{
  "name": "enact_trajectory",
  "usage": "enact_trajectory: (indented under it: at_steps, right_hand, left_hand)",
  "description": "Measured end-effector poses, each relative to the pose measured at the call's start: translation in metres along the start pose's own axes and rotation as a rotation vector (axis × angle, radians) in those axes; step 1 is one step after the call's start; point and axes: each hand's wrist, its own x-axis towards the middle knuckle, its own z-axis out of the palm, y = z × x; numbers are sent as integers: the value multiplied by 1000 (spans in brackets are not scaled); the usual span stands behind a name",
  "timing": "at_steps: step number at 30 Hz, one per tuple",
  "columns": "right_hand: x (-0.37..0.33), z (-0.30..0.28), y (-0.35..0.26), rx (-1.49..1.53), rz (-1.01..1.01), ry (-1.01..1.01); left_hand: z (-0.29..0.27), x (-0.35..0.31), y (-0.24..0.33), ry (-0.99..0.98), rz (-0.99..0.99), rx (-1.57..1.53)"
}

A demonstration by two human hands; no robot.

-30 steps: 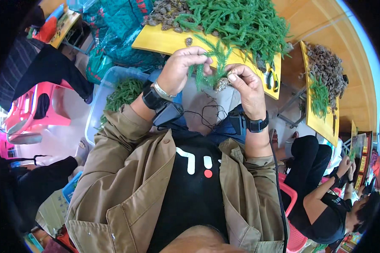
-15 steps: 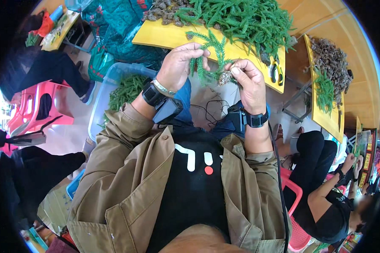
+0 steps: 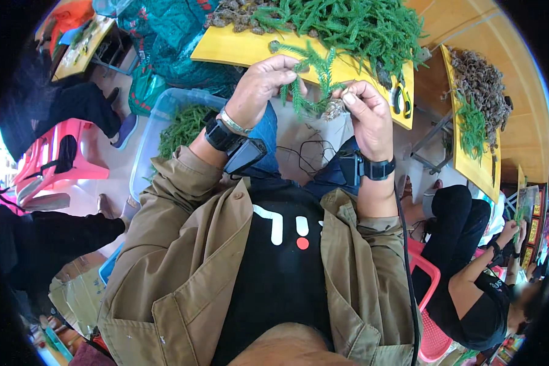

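Note:
Between my two hands hangs a green artificial pine sprig (image 3: 316, 73) with several needled twigs, held up in front of the table's near edge. My left hand (image 3: 259, 90) pinches one twig of it between thumb and fingers. A pale brown pine cone (image 3: 333, 110) sits at the sprig's right end, and my right hand (image 3: 370, 113) pinches there, thumb against forefinger. Whether the right fingers grip the cone or its stem is hidden.
A yellow table (image 3: 232, 49) ahead bears a heap of green sprigs (image 3: 348, 27), brown pine cones (image 3: 241, 15) and yellow-black pliers (image 3: 401, 100). A clear plastic bin (image 3: 145, 140) with greenery stands at left. Another yellow table (image 3: 470, 165) and a seated person (image 3: 482, 299) are at right.
My right hand has shifted slightly right with the cone end of the sprig. The left hand stays nearly in place, still pinching its twig.

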Motion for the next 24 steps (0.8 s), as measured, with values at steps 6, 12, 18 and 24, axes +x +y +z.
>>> enact_trajectory:
  at_steps: [6,12,18,24]
  right_hand:
    - [3,0,0,333,101,-79]
    - [6,-4,8,508,4,-71]
    - [4,-10,14,564,65,-102]
    - [7,-5,23,649,43,-103]
  left_hand:
    - [6,-2,4,251,364,392]
    - [15,-8,0,3,622,941]
    - [21,-2,-32,-44,615,856]
    - [22,0,-38,-25,570,796]
